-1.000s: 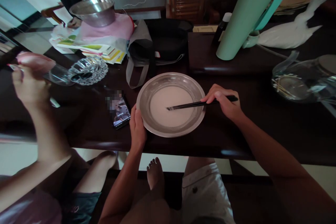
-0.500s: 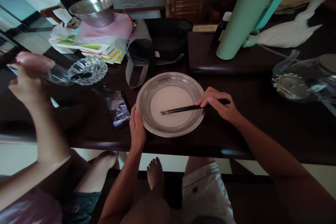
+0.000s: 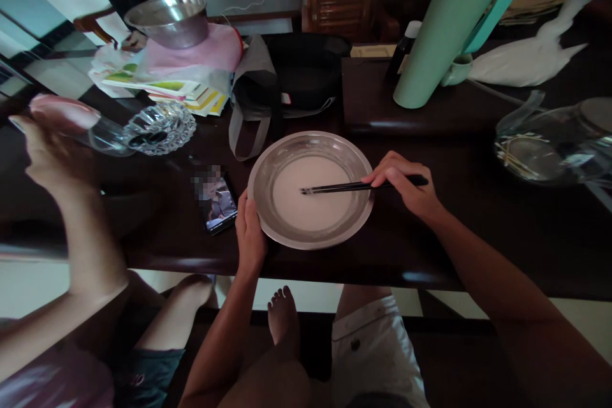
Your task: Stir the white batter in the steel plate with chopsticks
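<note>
A wide steel bowl (image 3: 262,172) stands on the dark table, holding a milky white liquid (image 3: 308,210). At its left rim my left hand (image 3: 250,229) grips the bowl, fingers along the outer side. My right hand (image 3: 406,186) pinches a pair of black chopsticks (image 3: 342,187) over the right rim. Their tips reach the middle of the white liquid; whether they dip below its surface I cannot tell. Just left of my left hand lies a phone (image 3: 220,204) with its screen lit.
On the left another person's hand (image 3: 60,159) is raised near a pink-topped clear container (image 3: 67,113). Behind are a glass dish (image 3: 165,127), a second steel bowl (image 3: 172,22) and a grey-black bag (image 3: 306,76). A green cylinder (image 3: 430,44) and a glass kettle (image 3: 540,153) stand right.
My right hand and the chopsticks have shifted slightly right, with the tips farther from me in the bowl. The bowl and my left hand stay put. The other person's hand has moved a little.
</note>
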Demonstrator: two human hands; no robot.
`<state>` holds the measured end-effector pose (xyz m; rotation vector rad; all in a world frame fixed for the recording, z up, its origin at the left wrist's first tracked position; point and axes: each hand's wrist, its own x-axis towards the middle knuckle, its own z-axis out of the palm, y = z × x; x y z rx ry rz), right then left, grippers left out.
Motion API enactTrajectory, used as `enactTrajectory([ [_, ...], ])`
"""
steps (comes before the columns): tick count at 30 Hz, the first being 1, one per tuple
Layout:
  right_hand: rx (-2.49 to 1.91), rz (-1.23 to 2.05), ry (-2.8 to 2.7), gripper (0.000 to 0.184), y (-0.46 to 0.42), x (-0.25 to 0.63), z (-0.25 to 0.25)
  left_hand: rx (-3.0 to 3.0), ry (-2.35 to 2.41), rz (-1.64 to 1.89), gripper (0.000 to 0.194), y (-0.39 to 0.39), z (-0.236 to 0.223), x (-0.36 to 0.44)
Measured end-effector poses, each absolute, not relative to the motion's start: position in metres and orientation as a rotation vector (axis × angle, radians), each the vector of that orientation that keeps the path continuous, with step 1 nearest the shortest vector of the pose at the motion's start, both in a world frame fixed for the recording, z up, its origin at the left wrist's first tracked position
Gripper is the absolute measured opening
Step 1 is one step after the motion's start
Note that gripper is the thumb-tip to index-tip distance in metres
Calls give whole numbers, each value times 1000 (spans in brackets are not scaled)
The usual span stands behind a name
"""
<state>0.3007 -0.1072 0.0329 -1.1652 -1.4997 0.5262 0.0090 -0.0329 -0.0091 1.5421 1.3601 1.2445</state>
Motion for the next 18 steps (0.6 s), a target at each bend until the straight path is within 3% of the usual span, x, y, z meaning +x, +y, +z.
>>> enactTrajectory([
  [3, -1109, 586, -1486, 40, -107, 300, 32, 1550, 1366, 1238, 48, -33, -8, 9],
  [8, -1139, 548, -1584, 30, -106, 300, 32, 1573, 1372, 1232, 47, -34, -6, 10],
  [13, -1115, 583, -1501, 40, -107, 302, 32, 1576, 1362, 1244, 46, -33, -7, 10],
  [18, -1122, 543, -1598, 30, -106, 302, 30, 1553, 1370, 1232, 46, -34, -7, 11],
])
